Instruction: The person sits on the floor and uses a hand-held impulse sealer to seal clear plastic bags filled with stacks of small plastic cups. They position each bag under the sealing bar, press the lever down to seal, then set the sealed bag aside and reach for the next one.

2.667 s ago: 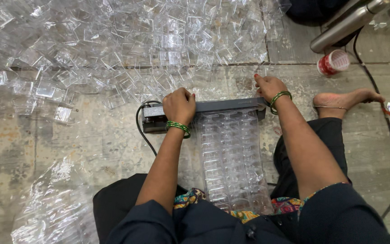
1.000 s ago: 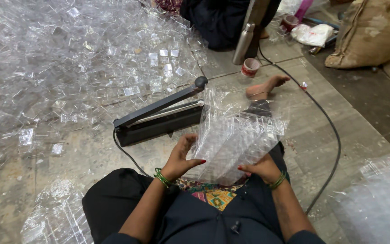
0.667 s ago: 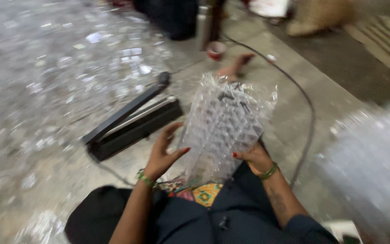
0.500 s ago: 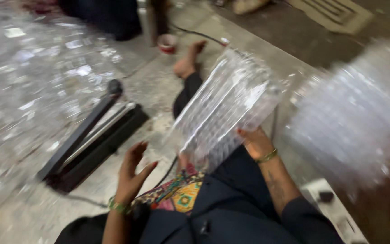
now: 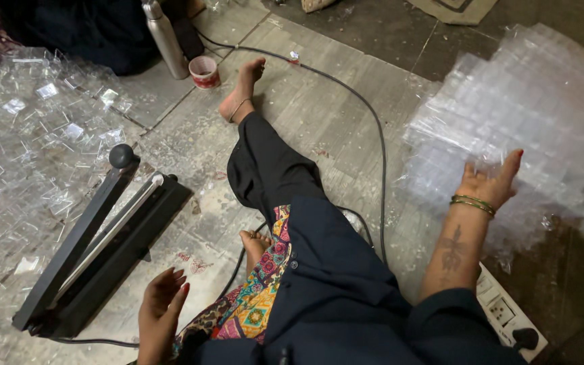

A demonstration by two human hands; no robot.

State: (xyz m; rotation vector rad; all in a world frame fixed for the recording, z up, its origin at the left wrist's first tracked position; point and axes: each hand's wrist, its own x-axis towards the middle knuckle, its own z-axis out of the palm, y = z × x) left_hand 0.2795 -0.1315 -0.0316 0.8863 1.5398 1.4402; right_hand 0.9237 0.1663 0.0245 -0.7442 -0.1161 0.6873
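Clear plastic packs (image 5: 528, 128) heaped under right hand (image 5: 488, 186); left hand (image 5: 160, 311) free.

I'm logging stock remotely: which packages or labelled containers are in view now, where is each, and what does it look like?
Stack of clear plastic packs: on the floor at right, right hand on it; glossy, blurred.
Loose clear packets: spread over the floor at left; small, transparent.
Small cup: top centre, beside a steel bottle; red and white band.
No screens or signs in view.
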